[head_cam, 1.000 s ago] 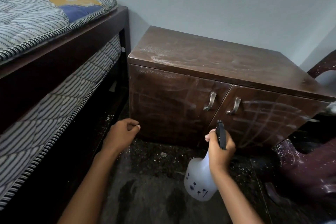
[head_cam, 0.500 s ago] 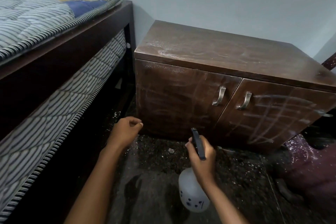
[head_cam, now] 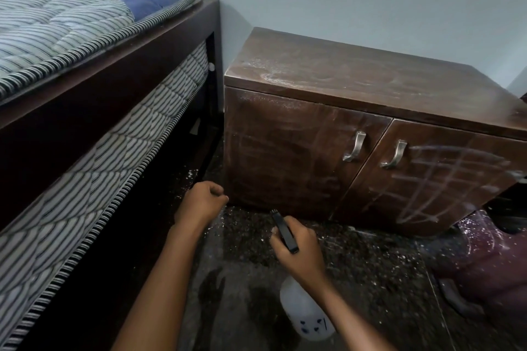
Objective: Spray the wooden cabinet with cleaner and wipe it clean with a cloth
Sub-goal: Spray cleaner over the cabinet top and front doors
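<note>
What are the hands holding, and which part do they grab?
The right hand grips the spray bottle at its black trigger top. The left hand is curled and holds nothing.

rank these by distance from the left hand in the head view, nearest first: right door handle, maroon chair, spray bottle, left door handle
1. spray bottle, in the right hand, beside the left hand
2. left door handle, on the cabinet front
3. right door handle, next door over
4. maroon chair, far right, beyond the cabinet

A striped mattress [head_cam: 57,23] lay on a dark bed frame [head_cam: 119,77]; a maroon chair [head_cam: 490,271] stood on the speckled floor [head_cam: 370,271].
</note>
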Demonstrator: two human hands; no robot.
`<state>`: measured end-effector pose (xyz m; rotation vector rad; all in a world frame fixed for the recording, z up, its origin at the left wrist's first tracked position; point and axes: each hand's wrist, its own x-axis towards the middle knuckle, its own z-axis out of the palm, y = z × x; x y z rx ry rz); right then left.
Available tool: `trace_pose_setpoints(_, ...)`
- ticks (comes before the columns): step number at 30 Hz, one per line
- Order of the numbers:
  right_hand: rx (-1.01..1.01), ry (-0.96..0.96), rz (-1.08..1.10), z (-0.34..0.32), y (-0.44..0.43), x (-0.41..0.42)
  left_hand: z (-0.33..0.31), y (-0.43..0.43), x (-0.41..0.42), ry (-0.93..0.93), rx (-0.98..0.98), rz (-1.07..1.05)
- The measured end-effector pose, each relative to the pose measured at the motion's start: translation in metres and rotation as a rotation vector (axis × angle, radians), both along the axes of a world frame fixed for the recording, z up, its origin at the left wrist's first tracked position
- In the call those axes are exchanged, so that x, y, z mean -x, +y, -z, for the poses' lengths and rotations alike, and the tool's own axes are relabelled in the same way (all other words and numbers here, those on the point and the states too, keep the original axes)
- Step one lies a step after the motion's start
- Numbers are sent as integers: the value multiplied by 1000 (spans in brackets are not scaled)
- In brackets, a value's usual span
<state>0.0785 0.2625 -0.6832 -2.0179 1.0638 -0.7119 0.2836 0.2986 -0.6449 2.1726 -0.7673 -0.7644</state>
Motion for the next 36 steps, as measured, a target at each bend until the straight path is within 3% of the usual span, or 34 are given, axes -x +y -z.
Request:
trace_pose_setpoints(9, -1, 53, 435, 7, -13, 46, 3, -23, 21, 15, -28, 49)
trace_pose_setpoints(15, 17, -25, 513, 13, -15, 69, 6, -40, 40, 21, -64, 138)
trace_pose_setpoints(19, -99, -98, 682, 26, -17, 86, 8, -54, 60, 21, -66, 198)
trace_pose_setpoints(22, -158, -195, 603, 27, -12, 98, 8, -66, 79, 23, -57, 259)
trace_pose_setpoints(30, -209, -649, 651, -36, -28, 142, -10, -95, 155, 19, 300, 413)
trace_pose_setpoints(36, -93, -666, 711, -75, -53, 164, -20, -114, 204, 20, 413, 388)
